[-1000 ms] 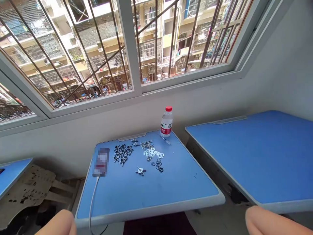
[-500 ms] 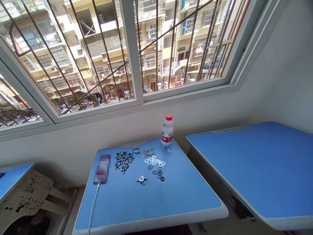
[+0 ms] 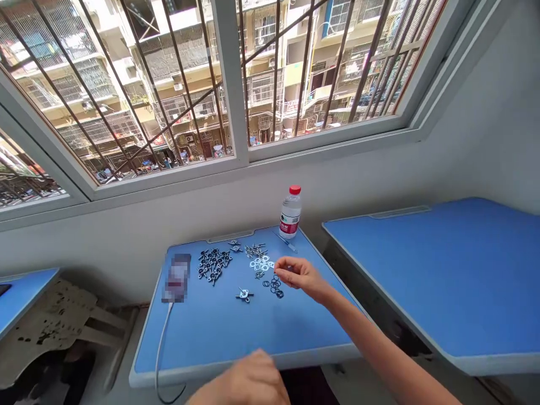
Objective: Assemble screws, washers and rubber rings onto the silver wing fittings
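Black rings (image 3: 279, 293): loose cluster on the blue table (image 3: 202, 343), right of centre, some overlapping; round, so no long axis to speak of. They lie on the near side of the fingertips of the right hand (image 3: 304, 277), which is plainly the closer hand. White flat gaskets (image 3: 262, 264) sit directly left of those same fingertips. Right thumb and forefinger tips drawn close; cannot tell whether anything is pinched, or whether they touch the tabletop. Left hand (image 3: 253, 379) blurred at the near edge, loosely curled, well apart from the parts; its grip cannot be made out. Fitting with a white plate (image 3: 244, 294) alone, left of the rings, stem running roughly left to right. Tiny hardware (image 3: 259, 274) between gaskets and rings; metal pins (image 3: 255, 251) beyond; dark fittings (image 3: 213, 264) massed to the left. Farther out: pen-like tool (image 3: 287, 243) beside an upright bottle (image 3: 290, 216), red cap, red-and-white label, lettering too small to read. Phone-shaped item (image 3: 177, 278) at left, pixelated, no writing legible; pale cable (image 3: 161, 337) trailing from it over the near edge. No brand readable anywhere.
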A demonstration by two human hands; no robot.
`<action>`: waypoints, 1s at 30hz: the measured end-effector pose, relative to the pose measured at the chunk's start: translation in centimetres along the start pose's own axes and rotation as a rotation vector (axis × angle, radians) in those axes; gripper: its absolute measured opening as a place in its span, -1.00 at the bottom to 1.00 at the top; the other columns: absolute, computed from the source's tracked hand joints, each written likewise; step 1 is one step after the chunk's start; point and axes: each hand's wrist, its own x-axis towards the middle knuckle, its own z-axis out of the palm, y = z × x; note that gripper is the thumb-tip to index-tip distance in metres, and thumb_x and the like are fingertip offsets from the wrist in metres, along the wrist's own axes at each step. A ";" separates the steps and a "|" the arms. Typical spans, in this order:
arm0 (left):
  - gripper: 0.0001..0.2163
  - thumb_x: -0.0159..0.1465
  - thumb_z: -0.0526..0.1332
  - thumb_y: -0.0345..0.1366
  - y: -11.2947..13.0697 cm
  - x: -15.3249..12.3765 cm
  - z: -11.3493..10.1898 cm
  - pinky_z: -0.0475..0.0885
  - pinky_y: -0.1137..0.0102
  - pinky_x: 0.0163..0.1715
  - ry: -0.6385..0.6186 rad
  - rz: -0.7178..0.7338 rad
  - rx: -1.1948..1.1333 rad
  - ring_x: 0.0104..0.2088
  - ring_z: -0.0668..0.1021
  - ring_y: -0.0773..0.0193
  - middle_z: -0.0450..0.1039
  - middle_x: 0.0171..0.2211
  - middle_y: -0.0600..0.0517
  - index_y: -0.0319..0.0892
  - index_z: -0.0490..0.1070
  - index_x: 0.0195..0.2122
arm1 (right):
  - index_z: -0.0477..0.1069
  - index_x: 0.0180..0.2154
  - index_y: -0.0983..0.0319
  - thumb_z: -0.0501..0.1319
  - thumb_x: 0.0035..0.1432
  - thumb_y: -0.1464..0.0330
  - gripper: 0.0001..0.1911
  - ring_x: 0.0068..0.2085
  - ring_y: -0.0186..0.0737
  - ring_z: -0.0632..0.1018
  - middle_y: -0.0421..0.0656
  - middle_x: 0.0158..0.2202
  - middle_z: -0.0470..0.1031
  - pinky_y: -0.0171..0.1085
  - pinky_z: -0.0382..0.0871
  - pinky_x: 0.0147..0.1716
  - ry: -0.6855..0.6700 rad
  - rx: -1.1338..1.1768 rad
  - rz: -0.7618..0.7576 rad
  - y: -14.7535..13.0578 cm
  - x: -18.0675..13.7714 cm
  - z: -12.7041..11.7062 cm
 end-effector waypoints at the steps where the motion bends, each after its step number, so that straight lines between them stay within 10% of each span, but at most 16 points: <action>1: -0.55 0.32 0.01 0.19 0.0 0.5 -0.2 0.35 0.19 0.05 0.014 0.003 -0.034 -0.16 0.56 0.10 0.56 -0.28 -0.07 -0.01 0.54 -0.28 | 0.40 -0.43 0.25 0.37 -0.04 -0.01 -0.55 -0.61 -0.44 0.17 -0.33 -0.65 0.22 -0.38 -0.07 -0.65 0.024 0.026 0.005 0.3 0.8 0.2; 5: -0.52 0.33 0.03 0.15 -1.4 1.6 -1.1 0.44 0.36 -0.19 -0.165 0.108 -0.180 -0.32 0.57 0.21 0.54 -0.41 -0.04 -0.14 0.49 -0.42 | 0.41 -0.44 0.27 0.38 -0.05 0.01 -0.55 -0.67 -0.50 0.06 -0.35 -0.69 0.22 -0.39 -0.19 -0.68 0.104 0.182 0.047 1.9 3.8 0.6; 12: -0.85 0.25 0.23 -0.22 -5.7 4.6 -7.3 0.36 0.31 -0.11 0.526 -0.263 0.241 -0.17 0.48 0.18 0.45 -0.23 0.00 -0.14 0.43 -0.20 | 0.31 -0.37 0.20 0.23 0.02 -0.02 -0.58 -0.71 -0.50 0.02 -0.35 -0.66 0.27 -0.40 -0.15 -0.70 0.165 0.298 0.054 4.1 7.6 1.6; 17: -0.62 0.07 0.42 -0.18 -8.7 7.8 -8.8 0.32 0.25 -0.08 0.393 -0.398 0.469 -0.08 0.43 0.07 0.41 -0.13 -0.05 -0.17 0.36 -0.15 | 0.20 -0.44 0.17 0.15 0.07 0.00 -0.62 -0.67 -0.40 0.22 -0.29 -0.63 0.33 -0.35 0.11 -0.66 0.172 0.303 0.033 4.9 8.7 2.5; 25: -0.81 0.18 0.34 -0.18 -10.5 8.2 -8.3 0.24 0.30 -0.14 0.291 -0.351 0.421 -0.20 0.45 0.16 0.45 -0.28 0.05 -0.14 0.40 -0.31 | 0.13 -0.52 0.18 0.16 0.16 0.05 -0.59 -0.64 -0.44 0.07 -0.32 -0.60 0.19 -0.39 -0.12 -0.68 0.183 0.235 0.073 6.6 7.9 1.6; 30: -0.88 0.20 0.32 -0.24 -10.8 8.6 -8.7 0.23 0.31 -0.17 0.303 -0.321 0.383 -0.24 0.46 0.17 0.47 -0.34 0.05 -0.15 0.43 -0.34 | 0.21 -0.40 0.19 0.19 0.14 -0.05 -0.56 -0.61 -0.44 0.18 -0.31 -0.51 0.26 -0.39 0.06 -0.65 0.114 0.193 0.076 6.6 7.4 1.9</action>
